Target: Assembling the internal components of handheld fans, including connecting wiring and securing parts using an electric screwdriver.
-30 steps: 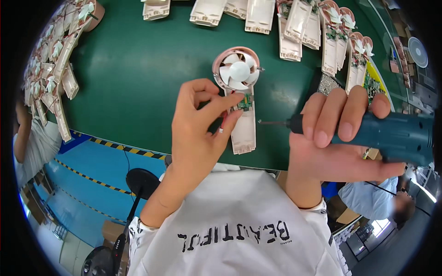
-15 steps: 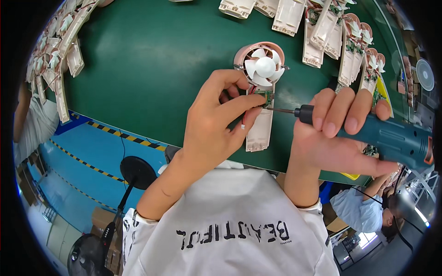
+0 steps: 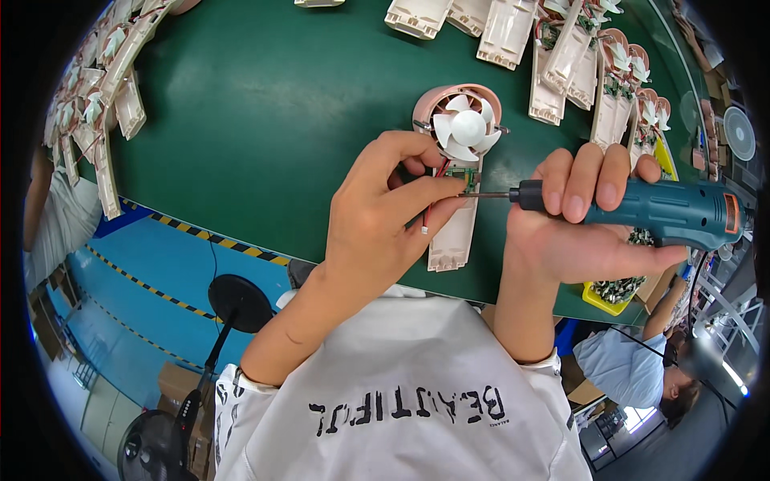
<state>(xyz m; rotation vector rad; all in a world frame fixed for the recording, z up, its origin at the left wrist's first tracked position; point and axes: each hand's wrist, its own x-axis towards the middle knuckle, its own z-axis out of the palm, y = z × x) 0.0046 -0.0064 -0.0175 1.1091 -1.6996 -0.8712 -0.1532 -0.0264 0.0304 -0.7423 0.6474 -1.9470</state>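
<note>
In front of me on the green table lies a handheld fan's open housing, its pinkish round head holding a white fan blade. A small green circuit board with red and black wires sits in the handle. My left hand is over it, thumb and forefinger pinched at the bit's tip; what they hold is hidden. My right hand grips a teal electric screwdriver from the right. Its thin bit lies almost level and reaches the board beside my left fingertips.
A yellow tray of small metal parts stands at the table's near right edge. Similar fan housings line the far right side, and more are heaped at the left. Another person is at the lower right, near a hanging cable.
The screwdriver's rear end has swung up, so the tool is now nearly level. The fan housing has shifted slightly down and right in view. More of the yellow tray shows.
</note>
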